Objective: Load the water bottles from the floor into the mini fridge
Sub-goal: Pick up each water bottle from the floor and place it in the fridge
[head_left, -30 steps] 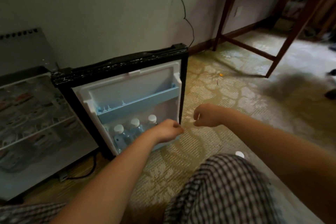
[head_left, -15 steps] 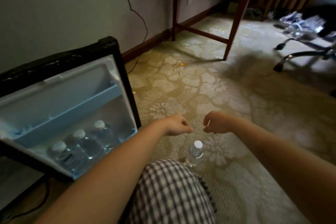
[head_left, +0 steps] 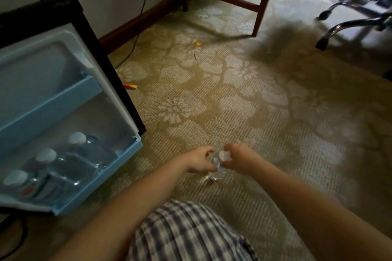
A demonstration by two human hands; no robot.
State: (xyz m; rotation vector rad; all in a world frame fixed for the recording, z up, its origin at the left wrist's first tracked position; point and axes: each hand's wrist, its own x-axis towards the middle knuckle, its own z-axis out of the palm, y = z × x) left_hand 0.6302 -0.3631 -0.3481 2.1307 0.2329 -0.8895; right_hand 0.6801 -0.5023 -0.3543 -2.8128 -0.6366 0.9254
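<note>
- Done so far: three bottles (head_left: 63,163) stand capped in a row in the bottom door shelf (head_left: 118,163) of the open fridge door (head_left: 53,65).
- In play: one bottle (head_left: 220,165) upright on the floor (head_left: 212,101), just past the person's knee (head_left: 186,229) and right of the door.
- Left hand (head_left: 198,161) and right hand (head_left: 239,160) are both on it, fingers (head_left: 230,147) curled round the neck and cap from either side. They're grasping; it looks not yet lifted, but the base is blurred.
- Left to do: lift it, carry it left, seat it in the fridge. The shelf's right end looks tight.
- No other loose bottles in view, so probably the last. Fridge interior is out of frame, can't confirm.
</note>
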